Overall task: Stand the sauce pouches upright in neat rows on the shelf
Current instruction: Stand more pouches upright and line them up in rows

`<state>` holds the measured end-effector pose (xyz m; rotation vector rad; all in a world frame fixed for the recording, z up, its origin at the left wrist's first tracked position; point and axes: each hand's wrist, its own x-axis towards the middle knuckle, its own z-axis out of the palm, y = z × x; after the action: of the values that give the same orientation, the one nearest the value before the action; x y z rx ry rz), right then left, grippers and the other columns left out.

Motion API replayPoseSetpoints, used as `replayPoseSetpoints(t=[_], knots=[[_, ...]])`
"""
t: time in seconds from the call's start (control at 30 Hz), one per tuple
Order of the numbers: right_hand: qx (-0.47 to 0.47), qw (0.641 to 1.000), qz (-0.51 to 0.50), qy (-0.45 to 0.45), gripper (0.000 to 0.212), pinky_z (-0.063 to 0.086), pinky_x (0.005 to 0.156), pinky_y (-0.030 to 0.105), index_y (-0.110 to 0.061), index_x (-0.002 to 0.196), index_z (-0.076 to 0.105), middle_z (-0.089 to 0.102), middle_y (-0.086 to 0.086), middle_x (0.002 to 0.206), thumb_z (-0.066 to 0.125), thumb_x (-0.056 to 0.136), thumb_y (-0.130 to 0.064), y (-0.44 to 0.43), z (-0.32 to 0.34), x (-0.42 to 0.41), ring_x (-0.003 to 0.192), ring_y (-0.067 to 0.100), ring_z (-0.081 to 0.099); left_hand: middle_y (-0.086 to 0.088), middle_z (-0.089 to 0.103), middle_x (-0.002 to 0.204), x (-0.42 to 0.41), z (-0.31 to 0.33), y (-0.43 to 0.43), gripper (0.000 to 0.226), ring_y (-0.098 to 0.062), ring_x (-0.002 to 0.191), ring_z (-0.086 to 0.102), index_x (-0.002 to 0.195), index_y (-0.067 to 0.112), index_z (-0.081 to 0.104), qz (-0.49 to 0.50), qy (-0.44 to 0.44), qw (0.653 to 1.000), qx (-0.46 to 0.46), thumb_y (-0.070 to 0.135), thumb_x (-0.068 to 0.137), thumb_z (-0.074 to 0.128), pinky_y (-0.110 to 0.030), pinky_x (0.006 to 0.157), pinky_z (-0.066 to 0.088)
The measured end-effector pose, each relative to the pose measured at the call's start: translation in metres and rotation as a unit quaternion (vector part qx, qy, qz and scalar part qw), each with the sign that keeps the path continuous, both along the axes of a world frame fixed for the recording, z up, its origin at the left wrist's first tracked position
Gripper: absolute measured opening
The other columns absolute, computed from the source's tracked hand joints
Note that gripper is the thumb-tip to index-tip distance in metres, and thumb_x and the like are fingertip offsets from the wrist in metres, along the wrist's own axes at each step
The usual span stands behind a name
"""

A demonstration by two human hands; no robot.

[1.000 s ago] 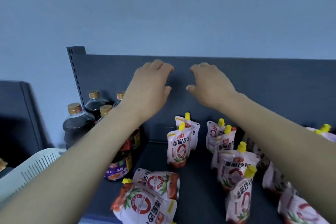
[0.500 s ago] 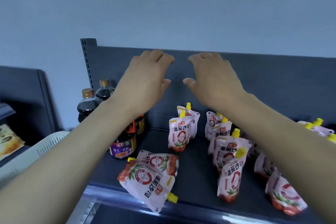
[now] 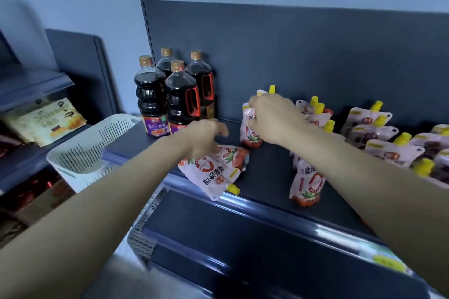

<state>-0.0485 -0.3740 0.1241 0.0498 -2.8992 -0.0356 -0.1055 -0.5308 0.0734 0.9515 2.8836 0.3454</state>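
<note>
White sauce pouches with red tomato print and yellow caps are on the dark shelf (image 3: 267, 177). Two pouches (image 3: 213, 172) lie flat near the shelf's front edge; my left hand (image 3: 204, 137) rests on their far end, fingers curled, grip unclear. My right hand (image 3: 274, 119) is closed around the top of an upright pouch (image 3: 250, 128) in the back middle. Another upright pouch (image 3: 307, 182) stands at the front, with more in a row behind my right arm. Several pouches (image 3: 379, 138) lean at the right.
Dark sauce bottles (image 3: 175, 94) with gold caps stand at the shelf's back left, close to my left hand. A white slotted basket (image 3: 92, 148) sits to the left below shelf level. A neighbouring shelf at the far left holds packets (image 3: 43, 121).
Both hands dropped from up against the back panel down to the pouches. The right hand closed on the upright pouch; the left came onto the lying ones. The view tilted downward.
</note>
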Motion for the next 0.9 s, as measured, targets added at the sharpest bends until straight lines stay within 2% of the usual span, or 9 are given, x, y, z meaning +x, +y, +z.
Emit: replayPoseSetpoints(t=[0.1,0.23,0.3,0.37,0.43,0.53,0.63,0.77,0.9], knots=[[0.000,0.999,-0.012,-0.041,0.012,0.036,0.069,0.031,-0.006,0.092,0.058,0.066,0.015,0.107,0.053,0.088,-0.016,0.001,-0.019,-0.007,0.086,0.032,0.055,-0.005,0.052,0.130,-0.008,-0.030,0.000,0.051,-0.027,0.114,0.051,0.126,0.020,0.051,-0.015,-0.079,0.995,-0.053,0.016,0.078,0.068,-0.039,0.096,0.044],[-0.031,0.994,-0.012,-0.100,0.019,0.035,0.062,0.030,-0.005,0.102,0.060,0.063,0.013,0.096,0.053,0.089,-0.017,0.002,-0.042,-0.026,0.084,0.030,0.052,-0.003,0.049,0.137,-0.023,-0.054,0.003,0.062,-0.026,0.120,0.049,0.135,0.026,0.042,-0.036,-0.161,0.982,-0.092,0.016,0.080,0.068,-0.028,0.092,0.038],[-0.055,0.990,-0.015,-0.129,0.013,0.037,0.060,0.028,-0.008,0.088,0.058,0.055,0.006,0.079,0.057,0.088,-0.021,0.003,-0.055,-0.037,0.081,0.027,0.047,-0.001,0.046,0.140,-0.031,-0.064,0.004,0.063,-0.025,0.123,0.046,0.138,0.027,0.038,-0.054,-0.177,0.976,-0.113,0.016,0.082,0.065,-0.029,0.096,0.036],[-0.083,0.983,-0.013,-0.162,0.021,0.041,0.064,0.031,-0.011,0.070,0.051,0.048,0.002,0.071,0.059,0.086,-0.022,0.004,-0.067,-0.051,0.082,0.027,0.048,0.002,0.037,0.146,-0.039,-0.073,0.002,0.064,-0.026,0.126,0.042,0.139,0.029,0.036,-0.085,-0.155,0.973,-0.147,0.016,0.083,0.063,-0.037,0.103,0.038],[-0.112,0.974,-0.002,-0.195,0.017,0.047,0.076,0.034,-0.013,0.074,0.055,0.054,0.002,0.080,0.059,0.088,-0.022,0.003,-0.078,-0.064,0.090,0.026,0.052,0.004,0.029,0.150,-0.046,-0.081,-0.003,0.069,-0.026,0.130,0.038,0.141,0.030,0.033,-0.112,-0.127,0.971,-0.166,0.017,0.081,0.065,-0.041,0.106,0.036],[-0.129,0.963,0.007,-0.237,0.009,0.043,0.081,0.030,-0.019,0.084,0.058,0.058,-0.004,0.091,0.055,0.092,-0.020,-0.002,-0.093,-0.082,0.099,0.022,0.053,0.003,0.027,0.151,-0.060,-0.086,-0.015,0.077,-0.025,0.134,0.033,0.143,0.032,0.026,-0.127,-0.092,0.969,-0.190,0.021,0.079,0.068,-0.040,0.109,0.033],[-0.148,0.952,-0.010,-0.268,0.033,0.043,0.081,0.029,-0.005,0.125,0.053,0.059,0.011,0.126,0.050,0.095,-0.020,-0.010,-0.110,-0.101,0.101,0.023,0.055,-0.004,0.037,0.139,-0.076,-0.086,-0.026,0.077,-0.028,0.124,0.039,0.140,0.028,0.033,-0.120,-0.084,0.965,-0.219,0.029,0.073,0.073,-0.040,0.104,0.036],[-0.164,0.939,-0.028,-0.302,0.053,0.044,0.103,0.035,-0.010,0.143,0.039,0.049,0.009,0.142,0.053,0.094,-0.027,-0.022,-0.126,-0.126,0.123,0.026,0.052,-0.004,0.036,0.129,-0.089,-0.086,-0.040,0.070,-0.026,0.119,0.036,0.134,0.027,0.042,-0.116,-0.100,0.966,-0.208,0.029,0.072,0.074,-0.034,0.098,0.035],[-0.154,0.937,-0.019,-0.313,0.068,0.038,0.111,0.034,-0.011,0.146,0.035,0.040,0.006,0.150,0.063,0.088,-0.031,-0.033,-0.138,-0.144,0.134,0.023,0.043,0.002,0.042,0.123,-0.095,-0.090,-0.050,0.071,-0.020,0.108,0.043,0.132,0.028,0.042,-0.103,-0.153,0.971,-0.153,0.024,0.070,0.076,-0.029,0.086,0.039]])
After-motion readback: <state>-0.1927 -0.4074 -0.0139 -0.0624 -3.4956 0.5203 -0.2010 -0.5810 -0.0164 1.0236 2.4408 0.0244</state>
